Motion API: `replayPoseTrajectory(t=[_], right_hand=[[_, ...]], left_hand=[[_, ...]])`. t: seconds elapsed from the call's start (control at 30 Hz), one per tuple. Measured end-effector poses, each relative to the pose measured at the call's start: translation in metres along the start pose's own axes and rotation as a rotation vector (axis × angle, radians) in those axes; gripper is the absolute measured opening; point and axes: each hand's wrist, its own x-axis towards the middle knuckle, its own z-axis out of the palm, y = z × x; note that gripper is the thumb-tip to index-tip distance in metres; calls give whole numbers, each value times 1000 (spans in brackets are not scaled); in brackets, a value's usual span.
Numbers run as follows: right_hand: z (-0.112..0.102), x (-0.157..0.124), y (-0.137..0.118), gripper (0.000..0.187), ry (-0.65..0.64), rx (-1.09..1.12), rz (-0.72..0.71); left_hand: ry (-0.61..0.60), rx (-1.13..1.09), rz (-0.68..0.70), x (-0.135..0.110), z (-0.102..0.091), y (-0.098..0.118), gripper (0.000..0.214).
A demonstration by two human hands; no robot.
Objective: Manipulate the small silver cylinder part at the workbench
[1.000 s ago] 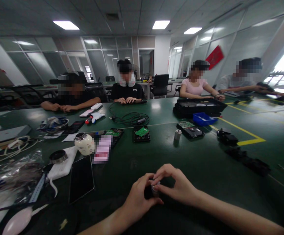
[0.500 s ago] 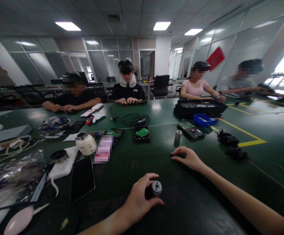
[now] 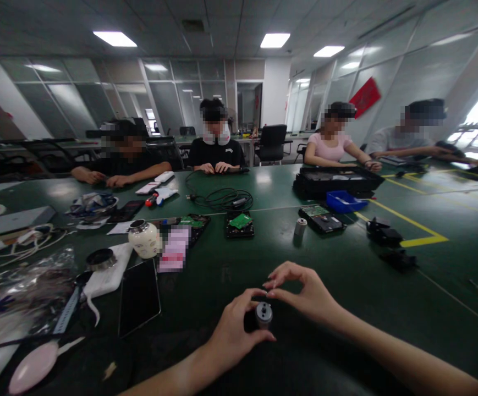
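A small silver metal cylinder [image 3: 264,314] with dark holes in its top stands upright on the green table. My left hand [image 3: 235,324] curves around it, thumb on the near side and index finger on the far side. Those fingers are apart, and I see no grip on the cylinder. Just beyond the cylinder, my right hand [image 3: 300,286] has thumb and index finger nearly together. Anything in that pinch is too small to name. The right fingertips are close to the left index fingertip. A similar silver cylinder [image 3: 300,227] stands farther back.
Hard drives with green boards [image 3: 240,224] lie beyond my hands, near a coiled black cable [image 3: 222,201]. Left are a dark tablet [image 3: 139,297], a cream jar [image 3: 144,242] and a pink brush [image 3: 34,367]. A blue tray [image 3: 344,202] sits right. Several people sit opposite.
My right hand has moved left and nearer, from beside the far cylinder to just past the near one. My left hand and the near cylinder have hardly moved.
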Motion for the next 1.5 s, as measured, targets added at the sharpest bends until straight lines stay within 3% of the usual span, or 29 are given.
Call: replayPoseTrajectory(t=[0.1,0.23,0.37,0.6,0.8,0.97,1.07,1.17,1.3,1.5], right_hand=[[16,-10,-7,15,-68,-54,-30],[20,-14,-2,12,-93,-131,-59],[19,-12,-4,14,-103,-156,-76],[3,-6,-8,34,-9,-196,-58],[13,-12,-8,14,-127,-171,-136],[5,-4,-7,10,-31,-121,-143],[-22,13,11,19,149,-47,-100],[-48,26,47,24,213,-171,-1],[-62,26,85,26,100,-266,80],[-63,23,94,25,62,-260,105]], left_hand=[[12,-1,-2,0,1,-3,69],[2,-5,-16,0,1,-2,68],[5,-1,-11,0,1,1,66],[4,53,18,-2,1,-1,69],[3,-12,-3,-1,2,-3,64],[2,-3,7,0,1,0,63],[-2,9,9,-1,0,-1,67],[-16,-7,-5,-1,-1,-1,69],[-16,-20,-17,-1,-1,0,70],[-29,-20,-9,-2,-2,0,69]])
